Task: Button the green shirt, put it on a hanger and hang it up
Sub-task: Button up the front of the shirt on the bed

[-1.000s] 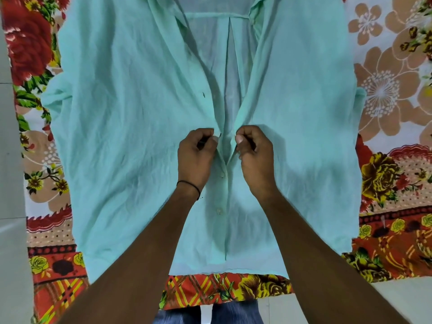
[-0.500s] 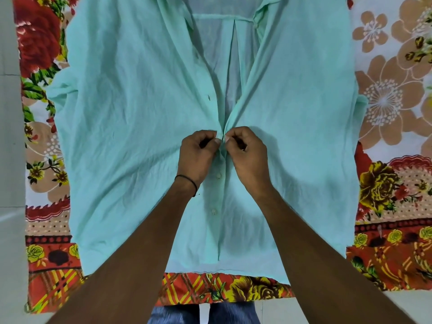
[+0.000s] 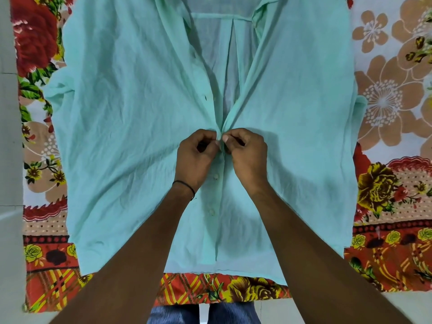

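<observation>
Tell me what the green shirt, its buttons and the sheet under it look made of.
The green shirt: thin woven cloth, likely cotton, matte; fine creases, semi-sheer at the open neck. Its buttons: small pale discs, probably plastic, faintly glossy. The sheet: printed floral cloth, matte; fibre unclear.

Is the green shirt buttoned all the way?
No: green shirt gapes open above left hand and right hand; lower buttons look fastened.

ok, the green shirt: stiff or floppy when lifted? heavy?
Probably very floppy: the green shirt is creased and bunches where the left hand and right hand pinch its front edges. Likely light: the fabric at the open neck looks thin, almost sheer.
</observation>
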